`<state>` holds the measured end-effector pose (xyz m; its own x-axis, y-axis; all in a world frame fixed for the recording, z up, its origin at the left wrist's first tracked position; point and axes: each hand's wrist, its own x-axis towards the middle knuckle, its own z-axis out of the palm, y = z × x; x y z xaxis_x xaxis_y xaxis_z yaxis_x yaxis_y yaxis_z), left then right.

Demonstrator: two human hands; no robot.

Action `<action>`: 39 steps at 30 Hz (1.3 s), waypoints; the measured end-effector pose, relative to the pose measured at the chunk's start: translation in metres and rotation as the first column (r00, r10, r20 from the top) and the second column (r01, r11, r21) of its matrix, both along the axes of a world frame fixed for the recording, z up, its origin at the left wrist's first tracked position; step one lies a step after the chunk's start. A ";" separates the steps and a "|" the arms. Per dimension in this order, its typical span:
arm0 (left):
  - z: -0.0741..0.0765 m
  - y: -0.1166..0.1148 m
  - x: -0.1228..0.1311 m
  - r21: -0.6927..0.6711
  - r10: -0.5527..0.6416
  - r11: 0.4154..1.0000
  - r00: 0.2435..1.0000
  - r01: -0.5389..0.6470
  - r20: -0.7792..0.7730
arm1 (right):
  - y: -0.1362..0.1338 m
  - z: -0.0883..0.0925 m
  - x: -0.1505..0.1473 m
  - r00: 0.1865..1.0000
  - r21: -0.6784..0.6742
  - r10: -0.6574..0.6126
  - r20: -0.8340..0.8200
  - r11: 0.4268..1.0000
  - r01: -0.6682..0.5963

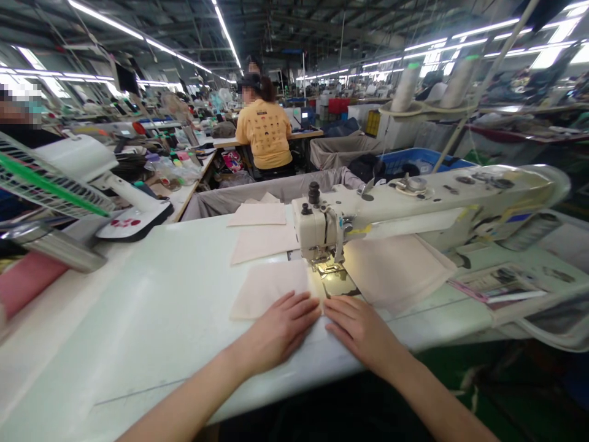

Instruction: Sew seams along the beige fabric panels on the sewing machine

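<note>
A cream fabric piece point(267, 285) lies flat on the pale table, its right edge running under the needle area of a sewing machine point(322, 230). My left hand point(291, 316) rests on the near right part of this fabric, fingers stretched out and flat. Just right of it, my right hand point(356, 325) lies with its fingers extended, the tips at the fabric's near right corner. The machine's lamp lights the needle plate point(338, 282) ahead of both hands. Whether the presser foot is down on the fabric, I cannot tell.
More cream pieces point(257, 215) lie behind, left of the machine head. A larger cream panel point(400, 270) sits under the machine arm. A white fan point(83, 166) and a metal flask point(57, 245) stand left. Thread cones point(407, 86) rise behind. A person in yellow point(264, 132) sits ahead.
</note>
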<state>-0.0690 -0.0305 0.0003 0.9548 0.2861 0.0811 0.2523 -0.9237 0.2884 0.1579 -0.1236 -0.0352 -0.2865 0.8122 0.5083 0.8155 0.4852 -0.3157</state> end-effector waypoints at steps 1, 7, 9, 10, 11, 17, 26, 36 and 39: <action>-0.001 0.006 0.001 0.001 0.008 1.000 1.000 -0.008 0.013 | 0.007 0.001 0.000 1.000 -0.003 0.000 0.001 1.000 0.000; -0.003 0.039 0.008 -0.008 0.020 1.000 0.998 -0.019 0.061 | 0.041 0.005 0.003 1.000 -0.039 0.004 -0.002 0.999 -0.004; -0.004 0.049 0.010 -0.003 0.015 1.000 0.997 -0.015 0.075 | 0.050 0.006 0.004 0.999 -0.054 -0.030 0.015 0.998 0.031; -0.005 0.054 0.011 -0.001 0.013 1.000 0.996 -0.013 0.089 | 0.054 0.006 0.004 0.998 -0.062 -0.055 0.025 0.996 0.057; -0.006 0.060 0.012 -0.002 0.010 1.000 0.994 -0.010 0.106 | 0.057 0.006 0.004 0.996 -0.071 -0.081 0.039 0.994 0.084; -0.009 0.089 0.018 -0.006 -0.016 1.000 0.987 0.017 0.158 | 0.068 0.007 0.004 0.985 -0.102 -0.150 0.079 0.982 0.158; -0.012 0.094 0.019 0.016 0.026 0.999 0.988 -0.028 0.151 | 0.040 -0.006 -0.004 0.980 -0.070 -0.180 -0.082 0.982 0.174; -0.019 0.082 0.018 0.078 0.327 0.941 0.945 -0.328 0.024 | 0.025 -0.008 -0.008 0.968 -0.017 -0.195 -0.157 0.981 0.195; -0.009 0.076 0.008 0.085 0.353 0.932 0.935 -0.352 -0.001 | 0.018 -0.011 -0.010 0.966 -0.029 -0.188 -0.179 0.982 0.185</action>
